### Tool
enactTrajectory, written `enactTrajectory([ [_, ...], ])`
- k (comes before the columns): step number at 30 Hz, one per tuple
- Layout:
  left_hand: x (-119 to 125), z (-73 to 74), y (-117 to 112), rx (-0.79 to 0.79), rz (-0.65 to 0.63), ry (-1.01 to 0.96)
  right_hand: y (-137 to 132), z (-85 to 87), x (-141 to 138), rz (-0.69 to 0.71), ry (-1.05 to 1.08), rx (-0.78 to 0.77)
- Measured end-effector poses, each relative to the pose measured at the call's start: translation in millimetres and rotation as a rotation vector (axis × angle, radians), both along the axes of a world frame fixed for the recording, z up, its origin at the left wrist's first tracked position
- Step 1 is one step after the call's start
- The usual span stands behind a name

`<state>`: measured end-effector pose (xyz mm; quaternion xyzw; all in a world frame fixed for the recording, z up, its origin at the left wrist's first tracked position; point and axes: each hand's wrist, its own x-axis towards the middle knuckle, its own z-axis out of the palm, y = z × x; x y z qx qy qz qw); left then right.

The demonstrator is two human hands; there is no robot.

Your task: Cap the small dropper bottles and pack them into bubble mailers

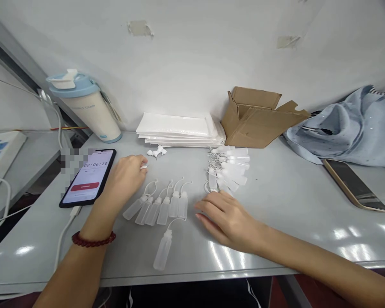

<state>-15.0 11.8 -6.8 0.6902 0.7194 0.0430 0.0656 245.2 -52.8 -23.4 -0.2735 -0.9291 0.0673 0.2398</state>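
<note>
My left hand (130, 173) is closed in a pinch on a small white cap (144, 167), mostly hidden by the fingers. Several similar white caps (158, 151) lie in a little heap just beyond it. Between my hands a row of several translucent squeeze bottles (164, 211) lies flat, each with a thin looped strap at its neck. One more squeeze bottle (162, 252) lies closer to the table's front edge. My right hand (227, 218) rests low with fingers loosely apart, at the near end of a pile of squeeze bottles (229, 167); whether it touches them I cannot tell.
A phone showing a timer (89, 177), with a charging cable, lies left, near a tumbler (90, 109). At the back stand stacked white padded envelopes (176, 126) and an open cardboard box (253, 124). Blue cloth (346, 128) and another phone (354, 184) are right.
</note>
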Motion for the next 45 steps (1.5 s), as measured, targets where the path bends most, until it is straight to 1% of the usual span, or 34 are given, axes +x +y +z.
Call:
enactTrajectory([
  [3,2,1.9,-1,0.046,0.014,-0.038,-11,12.0,-17,0.091,-0.091,-0.215],
  [4,3,2.4,-1,0.065,0.025,-0.052,-15,15.3,-24,0.141,-0.147,-0.251],
  [5,4,2.9,-1,0.084,0.038,-0.066,-20,17.6,-31,0.192,-0.208,-0.254],
  [8,7,4.6,-2,0.135,0.069,-0.114,-32,17.3,-52,0.255,-0.337,-0.195],
  [11,8,7.4,-3,0.173,0.087,-0.165,-35,11.5,-64,0.260,-0.412,-0.181],
  [14,8,10.6,-5,0.208,0.096,-0.214,-35,9.3,-60,0.240,-0.419,-0.186],
  [18,11,13.5,-8,0.229,0.111,-0.275,-39,9.2,-44,0.213,-0.413,-0.163],
  [20,14,14.4,-8,0.236,0.114,-0.303,-44,7.7,-36,0.211,-0.388,-0.109],
  [22,16,15.0,-9,0.239,0.126,-0.355,-50,7.5,-28,0.212,-0.299,-0.029],
  [24,17,15.7,-10,0.226,0.154,-0.458,-52,11.7,-21,0.188,-0.243,-0.012],
  [26,19,17.0,-11,0.189,0.183,-0.629,-50,21.0,-15,0.134,-0.190,0.014],
  [29,22,19.6,-15,0.110,0.200,-0.923,-37,35.9,-8,0.053,-0.092,0.051],
  [30,25,20.3,-17,0.082,0.196,-1.022,-31,38.4,-6,0.040,-0.086,0.025],
  [31,28,20.6,-18,0.048,0.187,-1.120,-23,39.0,-4,0.005,-0.032,0.017],
  [33,35,19.7,-22,-0.050,0.148,-1.295,-8,34.7,0,-0.051,0.093,0.004],
  [34,39,18.5,-24,-0.110,0.123,-1.358,-2,30.5,1,-0.075,0.146,-0.031],
  [36,48,15.4,-28,-0.221,0.085,-1.422,8,21.3,5,-0.086,0.266,-0.142],
  [39,60,11.0,-33,-0.332,0.077,-1.478,14,12.1,9,-0.058,0.400,-0.361],
  [42,66,8.2,-36,-0.382,0.081,-1.547,14,10.3,12,-0.038,0.449,-0.617],
  [45,69,7.0,-38,-0.385,0.065,-1.583,13,10.8,12,-0.015,0.452,-0.812],
])
